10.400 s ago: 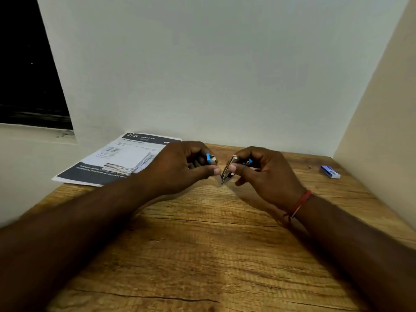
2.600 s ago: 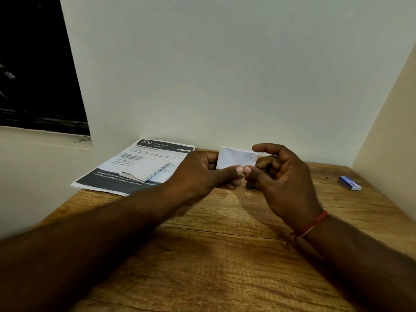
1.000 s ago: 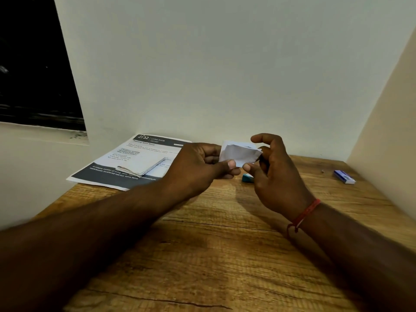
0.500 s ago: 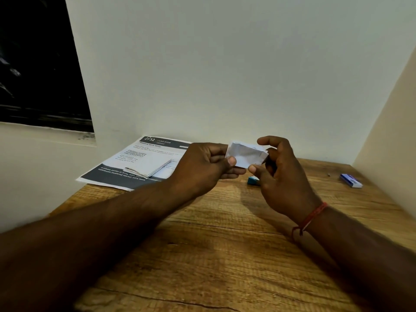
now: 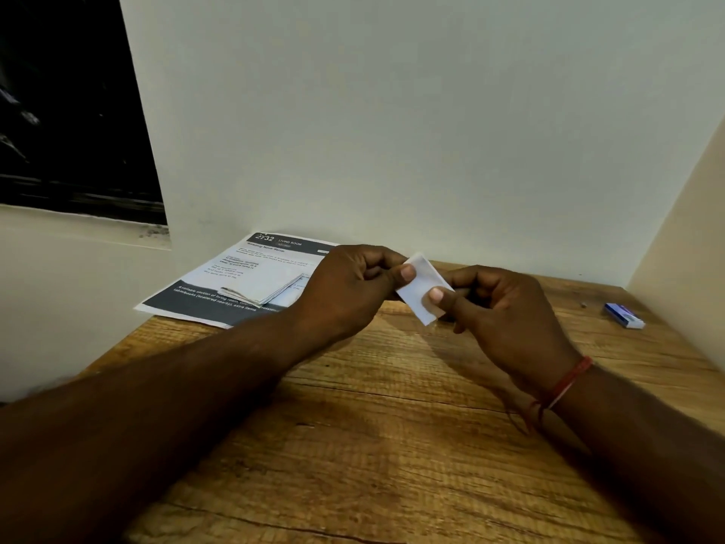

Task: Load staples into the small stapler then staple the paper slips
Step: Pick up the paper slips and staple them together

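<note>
Both hands (image 5: 427, 296) pinch a paper slip (image 5: 421, 288) above the table (image 5: 392, 445).

Dim, warm, even light. Soft shadows under both forearms on the table (image 5: 392, 445). No glare. Slight overall softness; wide-angle bending at edges; window (image 5: 66, 100) black.

Paper slip (image 5: 420, 287) held between left hand (image 5: 345, 286) and right hand (image 5: 506, 312) above table (image 5: 392, 445). Slip stack (image 5: 263, 291) on printed sheet (image 5: 235, 276), far left. Staple box (image 5: 623, 315) far right.
</note>
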